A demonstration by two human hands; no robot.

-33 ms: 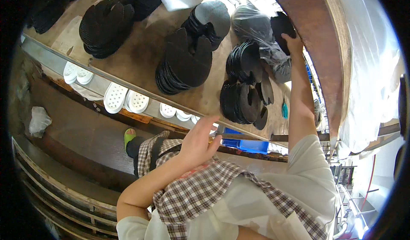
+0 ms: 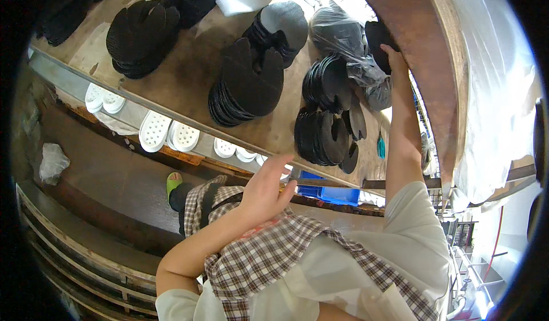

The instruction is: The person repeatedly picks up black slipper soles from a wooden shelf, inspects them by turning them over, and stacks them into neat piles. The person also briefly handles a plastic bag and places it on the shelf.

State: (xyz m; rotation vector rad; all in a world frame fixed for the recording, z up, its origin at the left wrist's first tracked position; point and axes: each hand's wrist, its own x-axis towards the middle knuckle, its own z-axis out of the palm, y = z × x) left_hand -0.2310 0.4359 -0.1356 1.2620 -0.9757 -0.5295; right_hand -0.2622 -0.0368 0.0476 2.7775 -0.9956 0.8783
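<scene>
At the far right of the worktable, my right hand [image 2: 396, 59] grips a dark black flat piece [image 2: 377, 40] with its fingers at the piece's edge; part of the hand is hidden. Beside it lies clear plastic [image 2: 338, 30] wrapped around dark contents. My left hand [image 2: 267, 185] is empty, thumb apart from the fingers, at the table's front edge. Stacks of black rounded pieces with notches cover the table: a tall stack [image 2: 247, 86] in the middle, a leaning stack [image 2: 323, 138] nearer my left hand, and another stack [image 2: 142, 38] at the left.
White perforated clogs [image 2: 154, 131] stand on a ledge below the tabletop [image 2: 177, 75]. A blue bin [image 2: 340, 196] sits under the table's front edge. A small teal item [image 2: 381, 147] lies near my right forearm. A curved brown board [image 2: 423, 52] rises beside that arm.
My right hand and the black piece in it have shifted slightly downward in the picture, toward me. The left hand stays in place.
</scene>
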